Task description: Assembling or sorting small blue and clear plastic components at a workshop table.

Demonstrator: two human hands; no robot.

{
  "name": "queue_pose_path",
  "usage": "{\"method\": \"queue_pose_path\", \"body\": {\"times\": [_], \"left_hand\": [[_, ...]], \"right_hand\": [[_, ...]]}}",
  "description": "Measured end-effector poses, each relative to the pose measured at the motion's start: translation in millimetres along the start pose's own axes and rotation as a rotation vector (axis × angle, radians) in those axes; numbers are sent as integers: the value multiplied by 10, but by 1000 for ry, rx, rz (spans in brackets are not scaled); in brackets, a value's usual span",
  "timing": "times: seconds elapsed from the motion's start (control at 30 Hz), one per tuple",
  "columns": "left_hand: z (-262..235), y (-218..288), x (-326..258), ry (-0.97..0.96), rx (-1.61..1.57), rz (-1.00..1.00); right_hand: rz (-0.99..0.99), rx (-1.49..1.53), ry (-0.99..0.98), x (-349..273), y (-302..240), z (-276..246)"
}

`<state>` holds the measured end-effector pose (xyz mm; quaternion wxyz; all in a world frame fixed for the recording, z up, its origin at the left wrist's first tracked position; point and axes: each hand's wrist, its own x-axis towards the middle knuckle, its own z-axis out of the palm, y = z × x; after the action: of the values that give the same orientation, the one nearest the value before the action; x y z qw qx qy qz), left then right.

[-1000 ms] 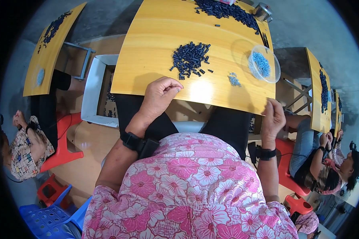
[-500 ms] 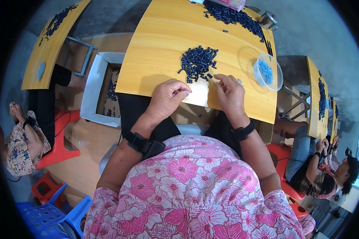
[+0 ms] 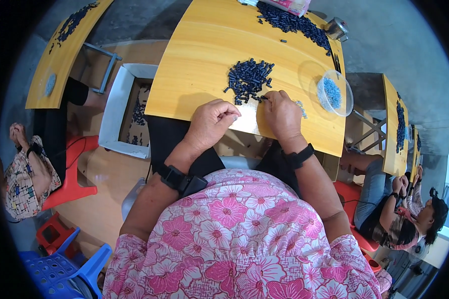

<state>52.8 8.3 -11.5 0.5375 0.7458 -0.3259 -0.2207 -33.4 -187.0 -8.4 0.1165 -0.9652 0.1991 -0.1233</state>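
My left hand (image 3: 210,124) is closed over the front edge of the wooden table, thumb pressed to the curled fingers. What it pinches, if anything, is hidden. My right hand (image 3: 284,117) is at the near right side of a pile of small black cylindrical pieces (image 3: 248,79). Its thumb and fingertips close on one black cylindrical piece at the pile's edge. Beside the right hand lies a small group of pale blue bits (image 3: 301,108). A round clear plastic tub (image 3: 348,94) stands farther right, holding many small light-blue pieces (image 3: 330,92).
A larger heap of black pieces (image 3: 297,25) lies at the table's far end, near a metal cup (image 3: 336,29). An open white box (image 3: 111,112) with black pieces stands left of the table (image 3: 184,65). Other people sit at side tables, left and right.
My right hand has turned and its fingertips have come down onto a black piece at the pile's edge. The left hand has stayed nearly where it was.
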Motion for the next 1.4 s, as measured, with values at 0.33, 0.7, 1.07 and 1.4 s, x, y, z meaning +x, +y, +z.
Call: {"method": "queue_pose_path", "body": {"times": [0.33,0.7,1.07,1.4], "left_hand": [[31,-28,-1,6,-11,-9],[32,-19,-15,18,-38,27],[90,-86,-23,70,-240,-32],[87,-54,-24,52,-221,-70]], "right_hand": [[-7,125,132,-196,98,-28],[140,973,-105,-356,-9,-75],[-39,830,-86,-307,-349,22],[74,955,-104,-335,-347,93]]}}
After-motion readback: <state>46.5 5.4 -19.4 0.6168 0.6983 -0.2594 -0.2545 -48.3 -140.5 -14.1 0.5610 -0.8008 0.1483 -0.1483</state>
